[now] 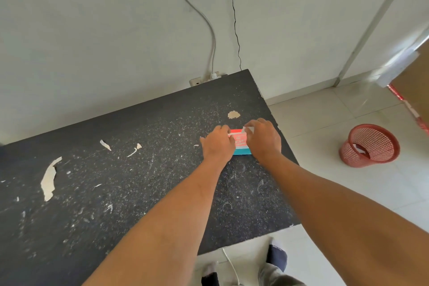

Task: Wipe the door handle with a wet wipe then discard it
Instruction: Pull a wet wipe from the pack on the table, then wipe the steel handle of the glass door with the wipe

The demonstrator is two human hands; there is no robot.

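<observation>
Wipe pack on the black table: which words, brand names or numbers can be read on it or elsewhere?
Wipe pack: white letters, perhaps "IPE", partly covered by the left hand and right hand; too blurred to read surely.
Elsewhere: no readable text.

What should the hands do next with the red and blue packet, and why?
Probably the right hand should lift the white strip it pinches while the left hand steadies the red and teal wipe packet on the black table; no wipe is out yet.
</observation>
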